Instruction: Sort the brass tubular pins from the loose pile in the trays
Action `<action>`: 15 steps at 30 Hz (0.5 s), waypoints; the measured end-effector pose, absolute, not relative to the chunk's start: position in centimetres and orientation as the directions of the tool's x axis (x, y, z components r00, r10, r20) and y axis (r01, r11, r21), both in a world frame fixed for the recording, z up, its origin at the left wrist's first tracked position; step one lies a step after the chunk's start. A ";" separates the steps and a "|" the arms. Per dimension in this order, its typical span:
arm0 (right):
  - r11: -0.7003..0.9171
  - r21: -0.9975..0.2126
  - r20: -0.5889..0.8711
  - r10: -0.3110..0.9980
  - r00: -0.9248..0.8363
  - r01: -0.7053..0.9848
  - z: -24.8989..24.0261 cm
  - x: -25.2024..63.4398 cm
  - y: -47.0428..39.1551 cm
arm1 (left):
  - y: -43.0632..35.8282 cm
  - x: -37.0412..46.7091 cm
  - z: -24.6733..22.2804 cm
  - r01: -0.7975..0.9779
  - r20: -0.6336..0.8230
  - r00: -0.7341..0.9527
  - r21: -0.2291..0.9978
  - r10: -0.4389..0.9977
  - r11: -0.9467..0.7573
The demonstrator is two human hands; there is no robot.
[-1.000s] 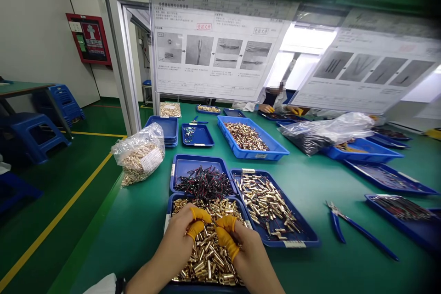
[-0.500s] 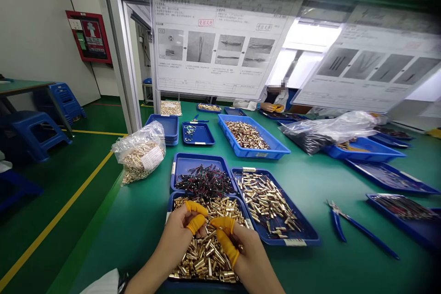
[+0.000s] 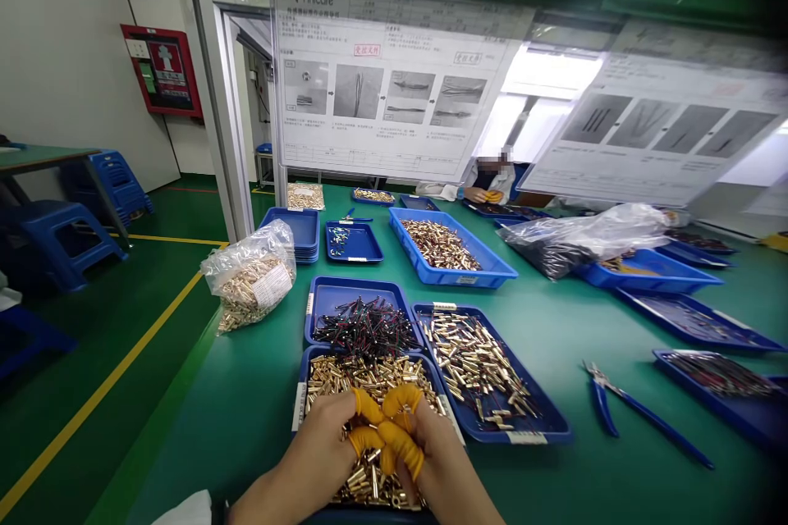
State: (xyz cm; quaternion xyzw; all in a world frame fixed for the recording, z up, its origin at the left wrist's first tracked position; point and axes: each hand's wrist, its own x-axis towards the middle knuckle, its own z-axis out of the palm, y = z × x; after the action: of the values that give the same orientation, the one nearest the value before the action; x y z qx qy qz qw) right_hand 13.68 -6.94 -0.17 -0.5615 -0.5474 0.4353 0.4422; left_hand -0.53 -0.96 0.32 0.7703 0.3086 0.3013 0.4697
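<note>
My left hand (image 3: 336, 435) and my right hand (image 3: 424, 439) meet above a blue tray (image 3: 300, 406) filled with brass sleeves (image 3: 375, 484). Yellow covers wrap the fingertips, which are pinched together and touch those of the other hand. Whatever lies between them is too small and hidden to name. Behind this tray, a second blue tray (image 3: 357, 285) holds a heap of dark wired parts (image 3: 366, 326). To the right, a third tray (image 3: 557, 433) carries brass pieces with thin wires (image 3: 486, 357).
Blue-handled pliers (image 3: 652, 418) lie at the right. A bag of brass parts (image 3: 255, 287) stands at the left, near stacked trays (image 3: 295, 230). Farther back are a blue bin (image 3: 492, 275), a plastic bag (image 3: 584, 238) and a person's gloved hand (image 3: 492, 196).
My hands have come together, closing the gap between their fingertips, and sit slightly lower over the tray of sleeves. The view has shifted slightly.
</note>
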 end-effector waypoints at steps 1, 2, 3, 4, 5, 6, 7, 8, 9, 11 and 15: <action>-0.018 -0.990 -0.017 1.000 0.006 0.137 0.0 13.6 -6.9 | -0.9 -0.5 0.3 0.189 0.168 0.617 0.917 0.769 -0.352; -0.023 -1.000 -0.023 1.000 -0.014 0.010 0.2 13.5 -6.9 | -0.9 -0.5 0.3 0.180 0.151 0.603 0.931 0.784 -0.318; -0.031 -0.991 -0.027 0.999 -0.038 -0.131 0.4 13.4 -6.9 | -0.8 -0.4 0.3 0.164 0.129 0.586 0.948 0.800 -0.273; -0.049 -0.964 -0.035 0.998 -0.059 -0.260 0.4 13.3 -6.9 | -0.8 -0.4 0.4 0.140 0.107 0.574 0.964 0.812 -0.226; -0.081 -0.929 -0.057 0.996 -0.075 -0.361 0.5 13.2 -6.9 | -0.7 -0.5 0.6 0.111 0.092 0.569 0.976 0.817 -0.187; -0.122 -0.895 -0.095 0.992 -0.085 -0.428 0.4 13.1 -6.9 | -0.8 -0.5 0.7 0.083 0.086 0.574 0.983 0.814 -0.162; -0.162 -0.872 -0.132 0.987 -0.097 -0.462 0.3 13.0 -7.0 | -0.8 -0.7 0.9 0.062 0.088 0.582 0.986 0.809 -0.152; -0.186 -0.863 -0.153 0.982 -0.108 -0.470 0.2 12.8 -7.0 | -1.0 -0.8 1.1 0.046 0.097 0.587 0.987 0.804 -0.153; -0.201 -0.862 -0.161 0.979 -0.124 -0.465 0.0 12.7 -6.9 | -1.1 -1.1 1.2 0.033 0.107 0.590 0.987 0.800 -0.157; -0.213 -0.869 -0.154 0.974 -0.165 -0.448 -0.6 12.4 -6.8 | -1.5 -1.6 1.2 0.011 0.115 0.594 0.988 0.796 -0.152; -0.262 -0.873 -0.185 0.958 -0.217 -0.412 -2.0 11.6 -6.5 | -2.2 -2.6 0.4 0.022 0.155 0.614 0.977 0.774 -0.212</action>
State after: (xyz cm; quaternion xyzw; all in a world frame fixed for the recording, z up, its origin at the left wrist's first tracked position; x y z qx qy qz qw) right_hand 11.57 -6.47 -2.02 -0.3853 -0.3547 0.6947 0.4932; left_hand -2.64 -2.22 0.43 0.7025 0.2830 0.3357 0.5601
